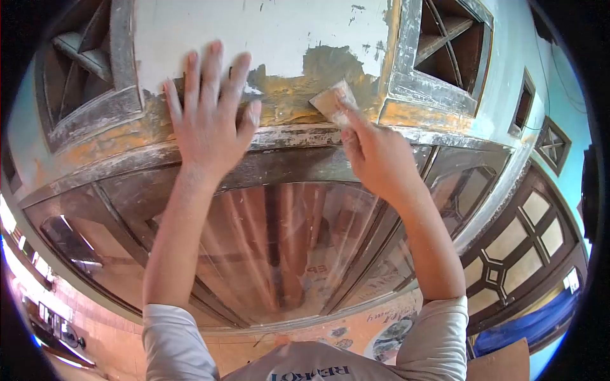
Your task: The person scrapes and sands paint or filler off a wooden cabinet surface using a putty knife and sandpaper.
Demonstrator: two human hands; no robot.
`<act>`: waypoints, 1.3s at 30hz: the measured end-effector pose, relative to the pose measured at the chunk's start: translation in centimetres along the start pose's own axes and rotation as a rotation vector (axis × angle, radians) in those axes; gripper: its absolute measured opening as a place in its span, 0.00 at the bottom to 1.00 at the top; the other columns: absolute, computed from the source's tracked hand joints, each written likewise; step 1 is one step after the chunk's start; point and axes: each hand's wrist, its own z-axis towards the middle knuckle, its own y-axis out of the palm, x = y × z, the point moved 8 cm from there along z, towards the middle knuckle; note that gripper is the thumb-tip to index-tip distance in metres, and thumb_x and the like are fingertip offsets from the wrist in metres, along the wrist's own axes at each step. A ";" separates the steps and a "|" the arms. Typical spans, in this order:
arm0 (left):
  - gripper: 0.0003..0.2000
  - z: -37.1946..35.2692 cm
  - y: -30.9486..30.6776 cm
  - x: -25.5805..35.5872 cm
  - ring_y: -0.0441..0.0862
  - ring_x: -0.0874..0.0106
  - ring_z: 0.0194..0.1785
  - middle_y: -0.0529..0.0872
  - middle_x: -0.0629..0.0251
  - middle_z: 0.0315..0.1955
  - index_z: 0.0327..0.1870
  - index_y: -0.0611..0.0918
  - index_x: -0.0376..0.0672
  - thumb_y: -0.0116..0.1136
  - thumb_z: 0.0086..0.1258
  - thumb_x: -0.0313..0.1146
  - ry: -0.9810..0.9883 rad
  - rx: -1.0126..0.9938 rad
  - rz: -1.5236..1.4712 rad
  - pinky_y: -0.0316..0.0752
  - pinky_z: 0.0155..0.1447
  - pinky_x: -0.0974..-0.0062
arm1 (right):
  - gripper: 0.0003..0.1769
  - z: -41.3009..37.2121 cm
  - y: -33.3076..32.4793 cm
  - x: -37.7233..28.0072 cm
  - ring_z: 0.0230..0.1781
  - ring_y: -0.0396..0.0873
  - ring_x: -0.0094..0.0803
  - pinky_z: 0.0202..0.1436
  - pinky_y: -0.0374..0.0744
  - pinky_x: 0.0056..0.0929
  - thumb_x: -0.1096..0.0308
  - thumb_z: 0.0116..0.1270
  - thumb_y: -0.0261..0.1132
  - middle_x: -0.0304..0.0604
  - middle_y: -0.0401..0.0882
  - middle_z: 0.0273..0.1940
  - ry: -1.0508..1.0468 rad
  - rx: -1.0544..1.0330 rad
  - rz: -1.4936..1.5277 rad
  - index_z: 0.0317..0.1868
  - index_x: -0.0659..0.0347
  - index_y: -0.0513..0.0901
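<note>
My left hand [213,120] is spread flat against the wall, fingers apart and whitened with dust. Pinched between the thumb and fingers of my right hand [380,149] is a flat, dusty scraper [332,101], one corner pointing left. It lies against the wall, over a patch where the white paint [254,32] has come away and a grey-brown and ochre layer [286,98] shows. My fingers cover part of the scraper, so its handle end is hidden.
Below runs a worn wooden ledge [298,136] above arched glass panes [273,241]. Wooden vent frames with crossed bars stand on the left [82,70] and right [448,47]. A dark door with pale panes [521,247] and a blue cloth [527,324] are at lower right.
</note>
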 end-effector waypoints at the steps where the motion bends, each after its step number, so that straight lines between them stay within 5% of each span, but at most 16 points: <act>1: 0.34 -1.4 0.2 0.3 0.47 0.50 0.86 0.52 0.58 0.84 0.82 0.64 0.59 0.54 0.76 0.48 -0.013 -0.046 -0.005 0.41 0.81 0.32 | 0.28 -0.5 0.9 0.0 0.30 0.84 0.58 0.34 0.78 0.52 0.64 0.78 0.59 0.54 0.84 0.27 0.053 -0.068 0.078 0.76 0.50 0.69; 6: 0.35 -5.8 0.3 1.7 0.43 0.51 0.87 0.49 0.56 0.85 0.82 0.65 0.56 0.58 0.74 0.46 -0.094 -0.234 -0.139 0.38 0.82 0.35 | 0.37 -1.0 3.3 -0.9 0.30 0.86 0.48 0.40 0.80 0.38 0.69 0.77 0.61 0.58 0.84 0.30 0.103 -0.075 0.465 0.83 0.53 0.57; 13: 0.34 -7.9 -1.2 4.5 0.42 0.51 0.87 0.47 0.53 0.85 0.82 0.63 0.54 0.56 0.76 0.48 -0.135 -0.423 -0.281 0.36 0.83 0.38 | 0.38 -1.1 5.6 -2.9 0.39 0.88 0.43 0.45 0.81 0.35 0.71 0.76 0.62 0.60 0.86 0.44 0.093 -0.045 0.786 0.82 0.53 0.59; 15: 0.41 -8.8 -1.9 6.1 0.57 0.47 0.82 0.56 0.48 0.82 0.84 0.55 0.49 0.59 0.74 0.49 -0.063 -0.482 -0.358 0.44 0.83 0.39 | 0.37 -1.4 5.3 -4.4 0.40 0.87 0.50 0.49 0.81 0.36 0.72 0.75 0.63 0.61 0.86 0.47 -0.021 0.087 0.631 0.82 0.54 0.60; 17: 0.47 -10.7 -1.1 7.6 0.68 0.44 0.76 0.65 0.43 0.77 0.84 0.48 0.41 0.63 0.72 0.45 -0.176 -0.790 -0.687 0.55 0.81 0.46 | 0.36 -2.0 5.2 -6.1 0.49 0.85 0.57 0.55 0.81 0.37 0.76 0.74 0.61 0.62 0.83 0.58 -0.125 0.190 0.688 0.80 0.57 0.63; 18: 0.50 -11.6 -1.4 7.6 0.73 0.44 0.72 0.70 0.38 0.73 0.83 0.41 0.33 0.64 0.70 0.39 -0.241 -0.680 -0.852 0.63 0.78 0.57 | 0.35 -1.9 5.2 -6.8 0.50 0.86 0.55 0.56 0.81 0.37 0.77 0.74 0.60 0.62 0.82 0.60 -0.142 0.182 0.752 0.80 0.58 0.63; 21: 0.51 -13.7 -2.3 7.1 0.80 0.43 0.61 0.78 0.38 0.65 0.83 0.39 0.34 0.63 0.72 0.41 -0.456 -0.711 -1.116 0.75 0.65 0.55 | 0.33 -2.3 6.4 -8.3 0.52 0.87 0.48 0.57 0.81 0.36 0.79 0.74 0.59 0.59 0.82 0.60 -0.185 0.130 0.865 0.78 0.61 0.65; 22: 0.50 -14.4 -2.4 6.9 0.81 0.45 0.62 0.69 0.39 0.73 0.84 0.37 0.36 0.61 0.72 0.37 -0.327 -0.526 -1.082 0.76 0.64 0.55 | 0.32 -2.5 7.2 -8.8 0.51 0.87 0.45 0.57 0.81 0.36 0.81 0.74 0.58 0.58 0.82 0.59 -0.199 0.089 0.907 0.78 0.63 0.65; 25: 0.48 -17.2 -1.6 6.5 0.83 0.55 0.58 0.63 0.44 0.78 0.84 0.36 0.39 0.58 0.74 0.36 -0.222 -0.300 -1.047 0.79 0.58 0.61 | 0.29 -3.7 8.9 -10.0 0.51 0.87 0.39 0.56 0.81 0.33 0.82 0.75 0.56 0.56 0.83 0.55 -0.285 0.098 0.905 0.76 0.66 0.67; 26: 0.48 -18.2 -1.2 7.1 0.83 0.55 0.58 0.63 0.44 0.78 0.84 0.36 0.39 0.58 0.74 0.36 -0.230 -0.298 -1.047 0.79 0.58 0.61 | 0.28 -4.0 9.8 -10.2 0.51 0.87 0.43 0.55 0.82 0.35 0.82 0.76 0.54 0.56 0.84 0.52 -0.297 0.055 0.863 0.75 0.68 0.67; 28: 0.45 -20.0 0.2 7.9 0.83 0.64 0.56 0.64 0.49 0.77 0.85 0.37 0.39 0.53 0.77 0.36 -0.571 -0.259 -1.722 0.79 0.56 0.68 | 0.26 -4.2 9.7 -10.7 0.45 0.84 0.49 0.51 0.81 0.40 0.77 0.74 0.59 0.55 0.84 0.48 -0.335 0.091 0.879 0.72 0.65 0.71; 29: 0.45 -20.5 0.2 7.9 0.83 0.64 0.56 0.64 0.49 0.77 0.85 0.37 0.39 0.53 0.77 0.36 -0.577 -0.259 -1.723 0.79 0.56 0.68 | 0.25 -4.4 9.4 -10.8 0.40 0.80 0.54 0.46 0.80 0.45 0.72 0.72 0.63 0.53 0.84 0.44 -0.373 0.136 0.895 0.68 0.63 0.76; 32: 0.41 -21.3 0.4 7.0 0.81 0.69 0.51 0.72 0.49 0.71 0.85 0.41 0.37 0.51 0.79 0.35 -0.763 -0.399 -1.609 0.77 0.54 0.74 | 0.25 -4.0 5.9 -10.9 0.35 0.79 0.46 0.42 0.80 0.40 0.67 0.71 0.66 0.46 0.84 0.42 -0.572 0.033 0.540 0.68 0.56 0.77; 35: 0.38 -19.6 0.0 5.6 0.84 0.66 0.45 0.79 0.47 0.65 0.85 0.47 0.39 0.51 0.79 0.34 -0.663 -0.399 -1.377 0.79 0.52 0.71 | 0.27 -1.9 1.6 -8.7 0.42 0.79 0.39 0.48 0.78 0.40 0.60 0.69 0.68 0.38 0.84 0.48 -0.756 0.259 0.060 0.68 0.48 0.79; 37: 0.36 -17.6 -0.3 4.6 0.74 0.77 0.30 0.77 0.68 0.27 0.85 0.49 0.40 0.47 0.80 0.33 -0.539 -0.323 -1.125 0.75 0.40 0.77 | 0.26 1.5 -1.4 -5.6 0.49 0.78 0.38 0.53 0.76 0.43 0.59 0.68 0.68 0.38 0.83 0.54 -0.713 0.455 -0.101 0.67 0.47 0.79; 39: 0.37 -16.1 -0.3 4.4 0.74 0.76 0.29 0.78 0.67 0.27 0.85 0.50 0.41 0.50 0.79 0.34 -0.515 -0.323 -1.090 0.75 0.40 0.76 | 0.25 4.7 -4.7 -2.4 0.57 0.78 0.43 0.58 0.73 0.44 0.59 0.70 0.67 0.40 0.82 0.56 -0.602 0.629 -0.151 0.67 0.47 0.78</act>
